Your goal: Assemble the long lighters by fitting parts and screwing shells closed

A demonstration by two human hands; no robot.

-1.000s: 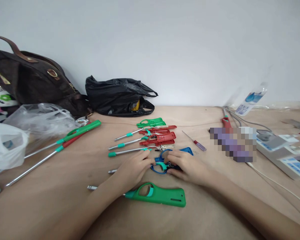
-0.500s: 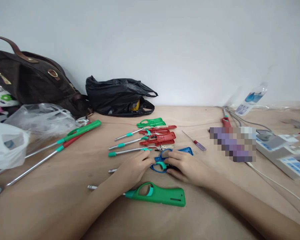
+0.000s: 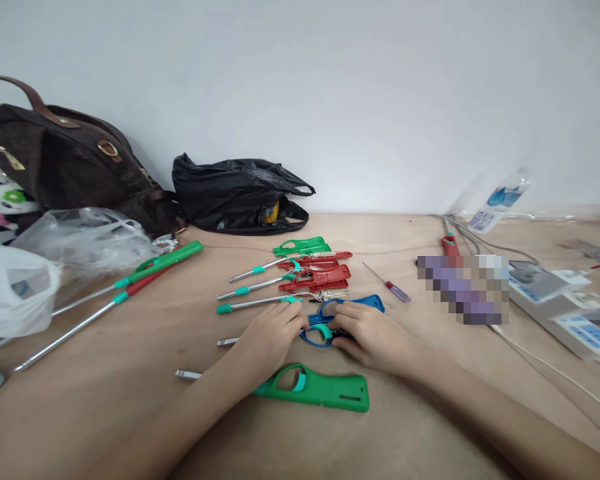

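A gas lighter with an opened blue casing (image 3: 311,341) and a teal trigger lies between my hands. My left hand (image 3: 275,333) has its fingers closed at the lighter's front end, and its metal tube passes beneath that hand. Curled over the blue body is my right hand (image 3: 375,335), which covers much of its inner parts. Another blue shell half (image 3: 373,302) rests just behind my right fingers. Closer to me lies a green lighter (image 3: 325,392), its tube partly under my left forearm. Beyond my hands are opened red casings (image 3: 337,275) with metal tubes.
A screwdriver (image 3: 397,291) lies right of the red casings. Green shell pieces (image 3: 305,245) sit behind them. At left are a brown bag (image 3: 80,160), plastic bags (image 3: 15,287) and two long lighters (image 3: 153,270). A power strip (image 3: 575,320), cables and a bottle (image 3: 503,200) occupy the right.
Both hands stay at the blue lighter with only slight finger shifts. The whole view has moved a little; the other things keep their places.
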